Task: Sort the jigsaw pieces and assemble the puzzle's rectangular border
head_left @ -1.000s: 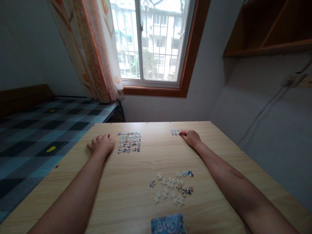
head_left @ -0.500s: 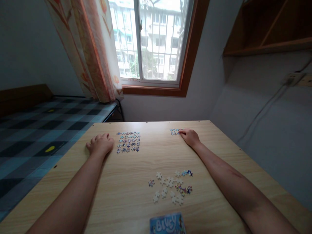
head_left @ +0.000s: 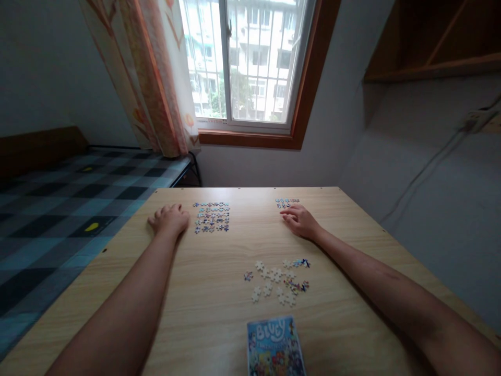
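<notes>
My left hand [head_left: 169, 219] rests on the table, fingers spread and holding nothing. Just to its right lie several rows of puzzle pieces [head_left: 212, 218], picture side up. My right hand [head_left: 300, 220] is low over the table with its fingers stretched out and apart, and nothing shows in them. Beyond its fingertips sits a smaller group of puzzle pieces [head_left: 287, 201] in short rows, partly hidden by the hand. Nearer to me is a loose pile of puzzle pieces [head_left: 276, 275], many with their pale backs up, others coloured.
A blue puzzle box [head_left: 275, 347] marked "Bluey" lies at the near edge of view on the wooden table [head_left: 203, 297]. A bed with a checked cover [head_left: 50, 209] stands to the left. Behind are a curtain [head_left: 152, 78] and a barred window [head_left: 258, 68]; a shelf [head_left: 434, 68] hangs at right.
My right hand has drawn back from the small group of pieces toward me, and its fingers have parted. My left hand stays put. The view has tipped down, showing more of the box.
</notes>
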Action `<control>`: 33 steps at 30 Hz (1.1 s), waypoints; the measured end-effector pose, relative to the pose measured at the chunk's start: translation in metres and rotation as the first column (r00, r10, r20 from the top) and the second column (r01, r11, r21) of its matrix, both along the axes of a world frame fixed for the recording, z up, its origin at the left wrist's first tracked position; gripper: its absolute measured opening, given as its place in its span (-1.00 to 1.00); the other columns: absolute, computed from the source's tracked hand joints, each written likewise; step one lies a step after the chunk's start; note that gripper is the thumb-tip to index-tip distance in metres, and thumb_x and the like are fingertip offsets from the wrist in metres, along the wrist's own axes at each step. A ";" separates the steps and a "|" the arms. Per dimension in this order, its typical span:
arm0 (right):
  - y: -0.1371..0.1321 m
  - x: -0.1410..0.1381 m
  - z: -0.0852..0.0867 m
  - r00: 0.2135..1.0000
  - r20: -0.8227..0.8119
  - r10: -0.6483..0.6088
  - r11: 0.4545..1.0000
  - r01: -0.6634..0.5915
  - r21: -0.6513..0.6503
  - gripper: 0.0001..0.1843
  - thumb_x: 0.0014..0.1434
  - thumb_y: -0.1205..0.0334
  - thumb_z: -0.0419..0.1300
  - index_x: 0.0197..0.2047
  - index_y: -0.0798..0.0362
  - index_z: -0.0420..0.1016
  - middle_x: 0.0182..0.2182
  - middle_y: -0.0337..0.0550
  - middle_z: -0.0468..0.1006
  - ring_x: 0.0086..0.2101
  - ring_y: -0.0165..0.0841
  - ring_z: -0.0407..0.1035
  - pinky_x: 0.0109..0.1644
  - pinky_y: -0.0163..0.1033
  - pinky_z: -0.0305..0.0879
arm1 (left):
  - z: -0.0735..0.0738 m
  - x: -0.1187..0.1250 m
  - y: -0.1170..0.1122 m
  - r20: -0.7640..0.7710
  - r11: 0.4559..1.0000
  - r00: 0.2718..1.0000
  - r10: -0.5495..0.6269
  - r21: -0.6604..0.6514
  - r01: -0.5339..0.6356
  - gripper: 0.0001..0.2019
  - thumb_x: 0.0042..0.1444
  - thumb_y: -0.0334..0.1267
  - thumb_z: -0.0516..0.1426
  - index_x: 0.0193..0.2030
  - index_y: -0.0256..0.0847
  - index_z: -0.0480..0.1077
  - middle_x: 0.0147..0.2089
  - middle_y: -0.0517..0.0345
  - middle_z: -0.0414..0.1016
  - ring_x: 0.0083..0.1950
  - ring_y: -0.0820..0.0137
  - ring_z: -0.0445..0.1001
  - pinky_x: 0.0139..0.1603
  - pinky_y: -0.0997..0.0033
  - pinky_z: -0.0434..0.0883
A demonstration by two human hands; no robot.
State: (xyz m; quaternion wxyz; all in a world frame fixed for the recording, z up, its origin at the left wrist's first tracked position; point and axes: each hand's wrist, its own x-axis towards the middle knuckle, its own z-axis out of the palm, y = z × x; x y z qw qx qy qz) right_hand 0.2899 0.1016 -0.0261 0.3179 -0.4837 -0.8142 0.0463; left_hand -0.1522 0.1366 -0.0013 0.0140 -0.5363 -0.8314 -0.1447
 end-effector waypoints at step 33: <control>-0.010 0.023 0.033 0.851 0.452 -0.267 0.945 0.323 -0.049 -0.77 0.24 0.23 0.20 -0.21 -0.09 0.73 -0.21 -0.10 0.71 -0.14 -0.22 0.50 0.01 -0.19 0.32 | 0.001 -0.006 0.004 -0.010 1.000 1.000 0.002 -0.004 -0.002 -0.41 0.15 -0.05 -0.03 0.30 -0.09 0.38 0.35 -0.24 0.32 0.36 -0.12 0.22 0.28 -0.18 0.19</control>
